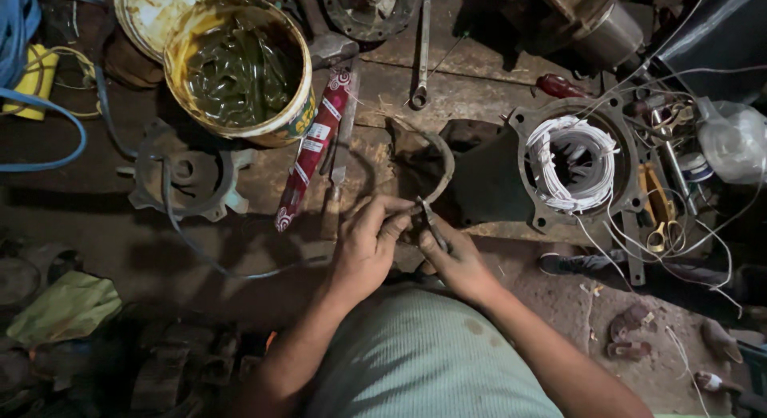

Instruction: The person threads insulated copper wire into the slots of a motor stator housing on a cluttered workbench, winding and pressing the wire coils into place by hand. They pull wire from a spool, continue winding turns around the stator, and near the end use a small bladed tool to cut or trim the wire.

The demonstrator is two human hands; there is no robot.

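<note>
Fingers of the left hand (363, 246) are pinched around a small dark part held just above the lap, while the right hand (457, 262) grips a slim metal tool (431, 224), seemingly a scraper or blade, with its tip set against that part; both hands are grimy and closed on what they hold, touching each other at the fingertips. What the small part is cannot be told, as the fingers cover most of it. Just beyond the hands lies a curved metal band (441, 166) on the wooden floor, and to the right sits a motor stator housing (534, 196) with white winding wire (571, 162) coiled inside and loose leads trailing out. A bucket of dark grease (240, 66) stands open at upper left, with a red tube (313, 146) lying beside it and a spanner (422, 50) farther back. Judging by the open housing, the loose leads and the parts scattered about, the motor is still in pieces and the work looks far from finished
</note>
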